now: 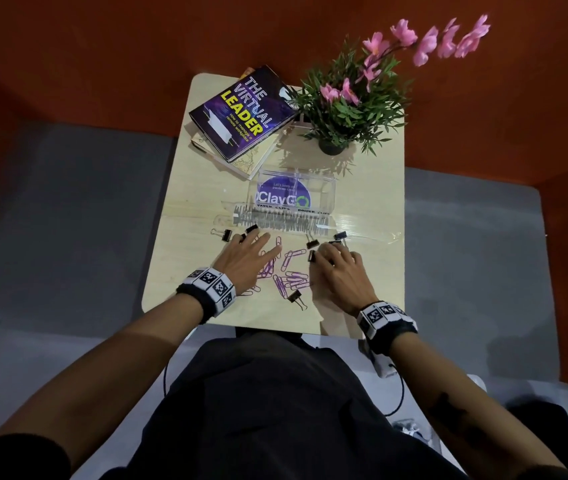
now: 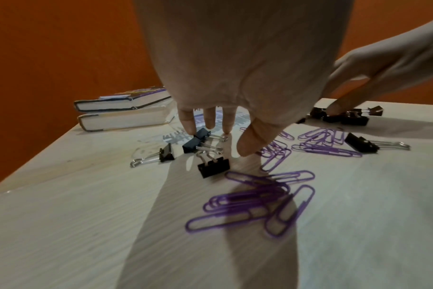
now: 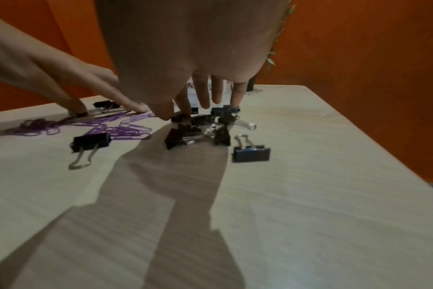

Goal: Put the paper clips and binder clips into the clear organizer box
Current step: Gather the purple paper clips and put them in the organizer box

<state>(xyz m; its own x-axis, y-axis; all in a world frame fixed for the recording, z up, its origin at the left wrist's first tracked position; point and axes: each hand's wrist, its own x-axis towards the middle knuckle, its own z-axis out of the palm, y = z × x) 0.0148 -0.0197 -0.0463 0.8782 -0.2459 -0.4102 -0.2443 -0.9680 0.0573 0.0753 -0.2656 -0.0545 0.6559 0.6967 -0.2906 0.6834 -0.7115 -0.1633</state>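
The clear organizer box [image 1: 296, 192] stands at mid-table, its front marked for paper clips and binder clips. Several purple paper clips [image 1: 293, 276] [image 2: 250, 201] lie scattered between my hands. Black binder clips lie around them: one at the left [image 1: 222, 234], one near the front [image 1: 294, 296], a cluster [image 3: 198, 131] on the right. My left hand [image 1: 258, 242] [image 2: 233, 140] is spread flat, fingertips [image 2: 189, 127] touching two binder clips [image 2: 198, 140]. My right hand [image 1: 327, 252] [image 3: 185, 111] reaches down onto the right cluster with straight fingers and holds nothing.
Two stacked books [image 1: 241, 116] lie at the back left of the small wooden table [image 1: 185, 188]. A potted plant with pink flowers [image 1: 345, 109] stands at the back right. Orange walls surround the table, and its near edge is close to my body.
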